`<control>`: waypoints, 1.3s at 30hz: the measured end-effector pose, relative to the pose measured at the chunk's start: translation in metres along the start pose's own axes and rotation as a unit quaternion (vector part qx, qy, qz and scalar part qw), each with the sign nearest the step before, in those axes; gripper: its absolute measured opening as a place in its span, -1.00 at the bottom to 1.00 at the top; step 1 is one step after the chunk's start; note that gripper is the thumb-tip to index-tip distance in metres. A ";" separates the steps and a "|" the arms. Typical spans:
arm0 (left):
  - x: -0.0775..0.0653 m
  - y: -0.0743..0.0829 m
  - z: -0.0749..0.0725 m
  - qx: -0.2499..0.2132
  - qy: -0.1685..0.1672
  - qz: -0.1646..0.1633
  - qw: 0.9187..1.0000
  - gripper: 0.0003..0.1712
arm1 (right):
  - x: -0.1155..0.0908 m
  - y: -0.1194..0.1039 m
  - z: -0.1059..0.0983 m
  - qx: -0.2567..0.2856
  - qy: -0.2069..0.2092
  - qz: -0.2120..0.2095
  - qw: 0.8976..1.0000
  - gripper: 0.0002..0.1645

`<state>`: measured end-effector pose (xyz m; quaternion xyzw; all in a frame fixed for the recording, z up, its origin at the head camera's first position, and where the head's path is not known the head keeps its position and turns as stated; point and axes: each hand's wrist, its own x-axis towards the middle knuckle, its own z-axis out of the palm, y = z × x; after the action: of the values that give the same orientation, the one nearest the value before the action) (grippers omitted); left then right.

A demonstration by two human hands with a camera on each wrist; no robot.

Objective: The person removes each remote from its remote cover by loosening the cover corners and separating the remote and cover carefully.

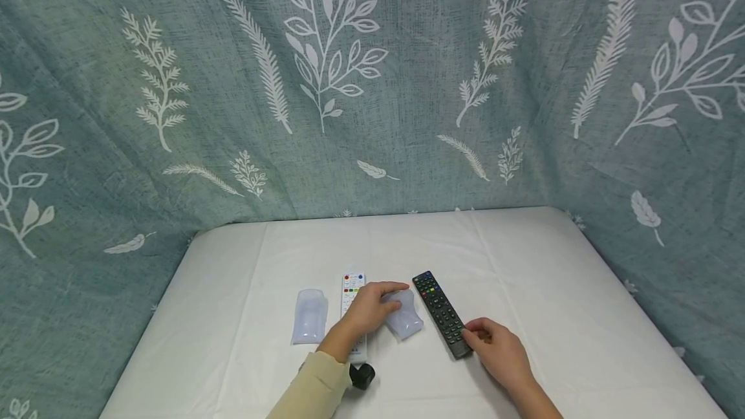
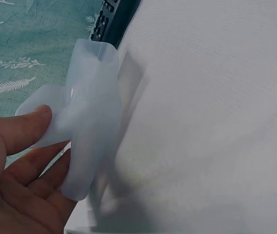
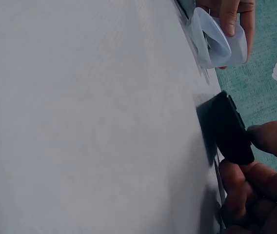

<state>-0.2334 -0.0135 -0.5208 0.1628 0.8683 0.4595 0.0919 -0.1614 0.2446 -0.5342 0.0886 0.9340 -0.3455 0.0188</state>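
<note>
My left hand (image 1: 368,309) pinches a soft translucent remote-control cover (image 1: 405,322) between thumb and fingers. In the left wrist view the cover (image 2: 92,109) is bent, with one flap folded toward the thumb. To its right, my right hand (image 1: 502,349) grips the lower end of a black remote control (image 1: 441,312), which slants with its top end toward the cover. The right wrist view shows the bottom end of that remote (image 3: 228,129) between thumb and fingers, and the open mouth of the cover beyond. A white remote control (image 1: 352,282) lies partly hidden beneath my left hand and wrist.
A second translucent cover (image 1: 310,319) lies flat left of the white remote. Everything is on a white cloth-covered table (image 1: 250,367), with a green leaf-patterned curtain (image 1: 407,115) behind and at both sides. A black device (image 1: 363,377) is at my left wrist.
</note>
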 end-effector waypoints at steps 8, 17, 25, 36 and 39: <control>0.008 0.001 0.000 -0.003 -0.009 0.004 1.000 -0.60 | 0.000 0.000 0.003 -0.025 -0.007 -0.008 1.000 -0.67; 0.009 0.002 -0.001 0.038 -0.007 0.018 0.999 -0.59 | -0.001 -0.001 0.003 -0.030 -0.011 -0.023 0.999 -0.69; -0.005 0.003 -0.006 0.138 0.024 0.068 0.988 -0.53 | 0.005 0.005 -0.002 -0.055 0.036 -0.131 0.989 -0.49; -0.026 0.006 -0.001 0.347 0.034 0.049 0.936 -0.24 | 0.019 0.009 -0.007 -0.098 -0.010 -0.233 0.968 -0.03; -0.028 0.009 0.003 0.373 0.020 0.020 0.927 -0.06 | 0.021 0.006 -0.007 -0.116 -0.034 -0.241 0.963 0.04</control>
<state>-0.2044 -0.0171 -0.5149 0.1933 0.9753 0.1072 -0.0017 -0.1812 0.2571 -0.5349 -0.1535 0.9602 -0.2323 -0.0231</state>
